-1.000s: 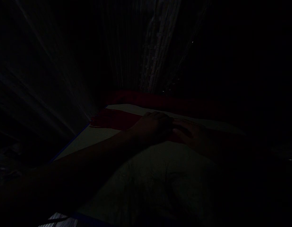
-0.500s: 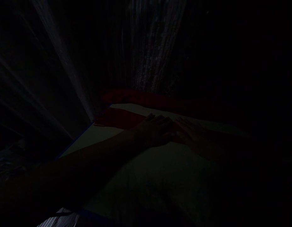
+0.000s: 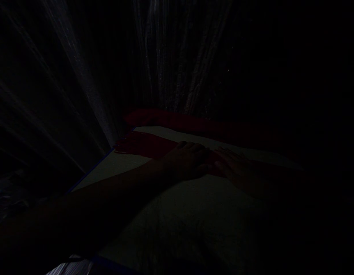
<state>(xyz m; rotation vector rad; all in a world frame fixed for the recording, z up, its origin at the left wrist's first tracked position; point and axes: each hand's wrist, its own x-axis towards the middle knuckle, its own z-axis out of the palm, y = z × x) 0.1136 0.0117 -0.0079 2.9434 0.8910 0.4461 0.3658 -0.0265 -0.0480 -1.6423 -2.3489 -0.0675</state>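
The view is very dark. A long red cloth strip (image 3: 154, 144) with a ragged, fringe-like left end lies across a pale board or table top (image 3: 171, 206). My left hand (image 3: 187, 160) rests on the middle of the strip, palm down, thumb apart and fingers slightly bent over its far side. Just right of it my right hand (image 3: 234, 166) lies on the same strip with its fingers stretched out. The right part of the strip fades into darkness.
Another red cloth (image 3: 177, 120) runs along the board's far side. A blue edge (image 3: 91, 171) borders the board on the left. Greyish hanging folds (image 3: 88, 84) stand at the upper left. Something pale and striped (image 3: 70, 267) shows at the bottom left.
The fingers of my left hand look more bent than before. My right hand has shifted slightly toward me. Both hands stay on the red cloth strip.
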